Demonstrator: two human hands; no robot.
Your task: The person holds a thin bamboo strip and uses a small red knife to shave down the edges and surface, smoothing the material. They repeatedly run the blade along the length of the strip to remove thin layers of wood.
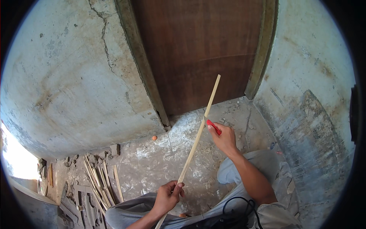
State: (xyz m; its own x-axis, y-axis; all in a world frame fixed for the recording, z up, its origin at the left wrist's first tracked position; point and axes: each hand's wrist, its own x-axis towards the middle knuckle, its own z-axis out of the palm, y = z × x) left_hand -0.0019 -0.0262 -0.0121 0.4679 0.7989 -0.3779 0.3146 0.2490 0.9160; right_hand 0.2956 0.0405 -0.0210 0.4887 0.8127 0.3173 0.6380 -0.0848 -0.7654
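A long, pale bamboo strip point(195, 148) slants up and away from me across the middle of the view. My left hand point(168, 196) is closed around it near its lower part, and its near end runs down past my wrist. My right hand point(224, 139) grips a small knife with a red handle point(214, 127). The knife's short blade lies against the strip, well above my left hand. Fingers partly cover the handle.
Several split bamboo strips point(100, 183) lie at the lower left beside broken masonry pieces point(70, 206). A small orange ball-like thing point(154, 137) sits on the dusty tiled floor point(152, 168). Ahead stands a brown door point(198, 45) between stained walls. My bent legs flank the work.
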